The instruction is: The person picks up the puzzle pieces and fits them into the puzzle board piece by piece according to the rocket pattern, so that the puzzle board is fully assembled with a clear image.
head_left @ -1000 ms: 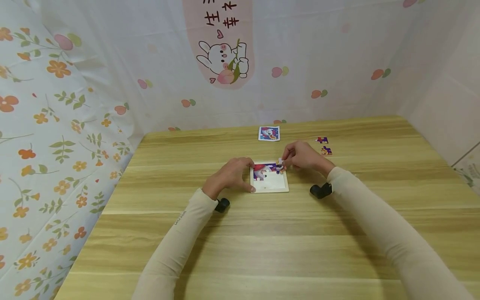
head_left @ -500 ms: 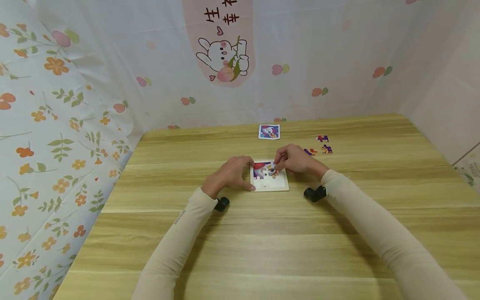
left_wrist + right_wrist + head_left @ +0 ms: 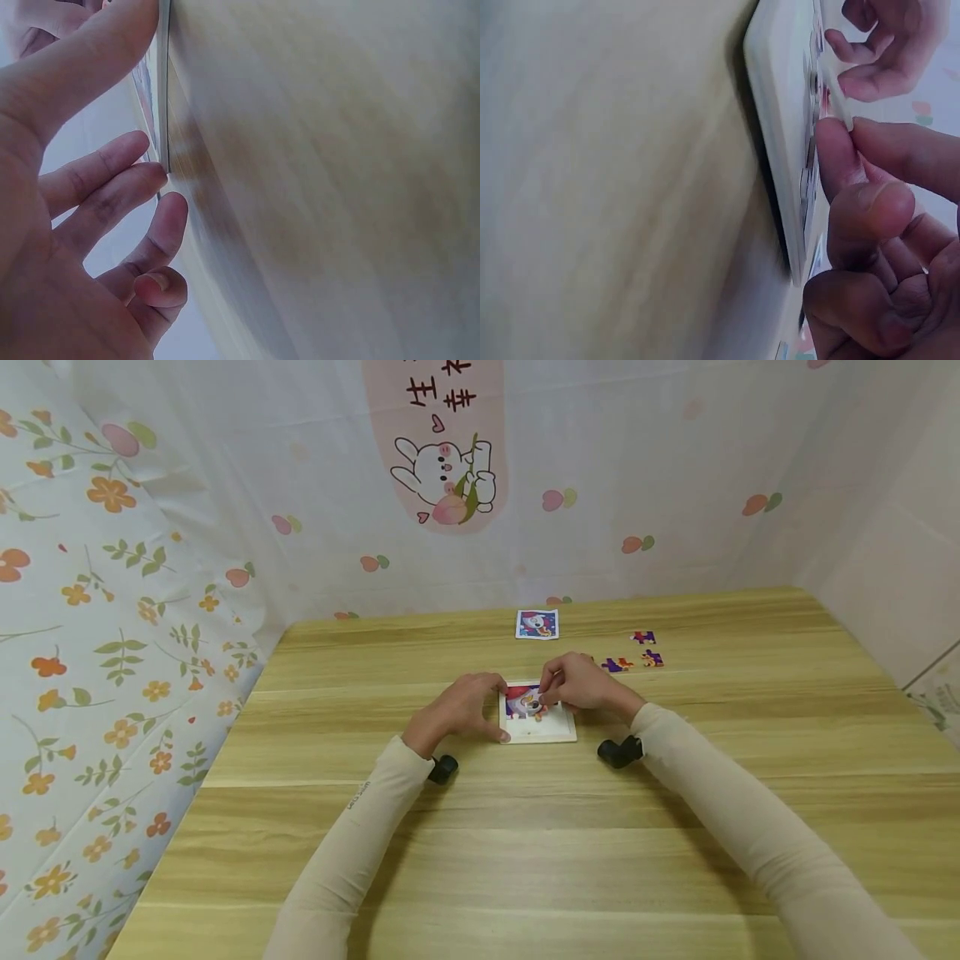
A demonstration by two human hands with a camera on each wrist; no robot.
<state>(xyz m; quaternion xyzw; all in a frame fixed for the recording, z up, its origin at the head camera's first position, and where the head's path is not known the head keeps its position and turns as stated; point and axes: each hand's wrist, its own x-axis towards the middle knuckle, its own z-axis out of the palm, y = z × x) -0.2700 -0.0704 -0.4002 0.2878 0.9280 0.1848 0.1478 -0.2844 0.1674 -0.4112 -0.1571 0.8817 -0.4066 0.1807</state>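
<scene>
- I see a cream left sleeve (image 3: 337, 852), small dark lettering (image 3: 358, 795) along it
- Right sleeve (image 3: 750, 822), cream too, creased
- Left camera (image 3: 444, 769) and right camera (image 3: 619, 752), both black

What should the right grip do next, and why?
Probably tip the pinched puzzle piece flat and seat it beside the placed pieces: in the right wrist view, the right grip holds it tilted over the tray, and the left grip holds the tray's left side.
</scene>
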